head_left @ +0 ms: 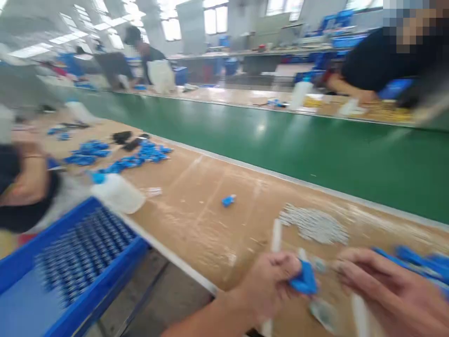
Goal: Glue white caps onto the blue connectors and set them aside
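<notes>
Low in the view, my left hand (264, 285) is closed on a small blue part (304, 279), pinched between thumb and fingers. My right hand (393, 290) is just to the right, its thumb and fingertips pressed together. Whatever lies between them is blurred. Several more blue parts (417, 260) lie behind the right hand. Beyond both hands spreads a heap of small whitish-grey pieces (314, 223). A pale strip (276, 234) runs along the bench beneath my left hand, and a second pale strip (359, 313) shows beside my right.
A green conveyor belt (245, 135) runs past the brown bench (196, 224). At left stand a blue tray (140, 250) with rows of dark parts and a whitish bottle (117, 193). One blue piece (228, 201) lies mid-bench; blue heaps (140, 157) lie farther off. Co-workers sit left and across.
</notes>
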Available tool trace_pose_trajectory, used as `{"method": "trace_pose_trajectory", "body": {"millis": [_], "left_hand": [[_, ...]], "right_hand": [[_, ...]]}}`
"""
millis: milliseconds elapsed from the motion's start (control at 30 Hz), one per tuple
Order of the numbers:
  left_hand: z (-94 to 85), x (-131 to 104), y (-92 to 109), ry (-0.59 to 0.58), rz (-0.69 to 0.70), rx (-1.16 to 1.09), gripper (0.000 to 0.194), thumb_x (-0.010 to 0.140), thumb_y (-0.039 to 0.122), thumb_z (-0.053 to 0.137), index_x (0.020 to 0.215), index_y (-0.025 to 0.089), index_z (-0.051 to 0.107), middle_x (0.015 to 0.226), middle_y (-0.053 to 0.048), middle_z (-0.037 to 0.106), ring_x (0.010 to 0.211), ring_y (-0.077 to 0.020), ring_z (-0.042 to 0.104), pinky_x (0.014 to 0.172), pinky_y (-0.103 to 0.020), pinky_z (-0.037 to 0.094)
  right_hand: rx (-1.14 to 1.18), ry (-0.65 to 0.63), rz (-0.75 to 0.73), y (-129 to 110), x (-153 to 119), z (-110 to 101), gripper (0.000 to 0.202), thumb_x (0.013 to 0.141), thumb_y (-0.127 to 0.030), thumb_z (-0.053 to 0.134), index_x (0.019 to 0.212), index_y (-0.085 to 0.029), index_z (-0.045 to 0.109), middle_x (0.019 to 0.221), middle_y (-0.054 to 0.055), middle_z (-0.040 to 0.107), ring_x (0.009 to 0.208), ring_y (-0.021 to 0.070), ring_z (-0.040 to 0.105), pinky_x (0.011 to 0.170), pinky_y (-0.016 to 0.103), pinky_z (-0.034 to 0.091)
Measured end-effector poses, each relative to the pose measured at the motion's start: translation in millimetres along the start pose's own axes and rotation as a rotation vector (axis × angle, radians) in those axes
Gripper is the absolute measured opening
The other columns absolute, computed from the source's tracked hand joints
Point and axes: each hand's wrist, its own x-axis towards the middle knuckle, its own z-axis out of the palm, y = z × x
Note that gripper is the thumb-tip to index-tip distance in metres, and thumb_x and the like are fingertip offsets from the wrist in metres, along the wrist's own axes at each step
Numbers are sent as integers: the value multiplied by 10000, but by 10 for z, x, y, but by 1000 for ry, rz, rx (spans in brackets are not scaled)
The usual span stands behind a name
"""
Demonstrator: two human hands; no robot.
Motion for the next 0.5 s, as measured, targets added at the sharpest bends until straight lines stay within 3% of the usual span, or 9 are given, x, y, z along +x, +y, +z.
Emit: {"method": "trace_pose_trajectory", "body": {"millis": [100,200,300,500], "left_hand": [[314,-28,161,-22,-8,92,347,787,429,801,877,104,718,753,-61,674,636,-117,621,641,-227,496],[479,0,227,-115,-28,180,307,848,410,744,884,107,709,720,-43,643,622,-103,593,597,-198,472],[555,-38,177,-153,-37,249,307,870,416,717,877,109,697,737,-42,625,626,-98,565,582,-193,457],[563,-97,95,-120,-10,315,316,837,436,747,889,129,692,692,-15,590,596,-95,527,570,-201,437]], "right_hand": [[214,73,223,-356,-221,197,221,783,-417,795,842,-208,752,738,65,686,587,174,614,507,302,516],[358,128,251,-524,-249,255,273,756,-415,830,825,-173,724,745,43,675,574,123,567,520,239,498],[390,156,239,-579,-336,225,269,743,-394,845,803,-161,725,741,39,665,577,108,541,503,205,453],[385,117,194,-541,-436,222,244,786,-398,803,795,-168,720,677,0,586,555,105,498,496,212,427]]}}
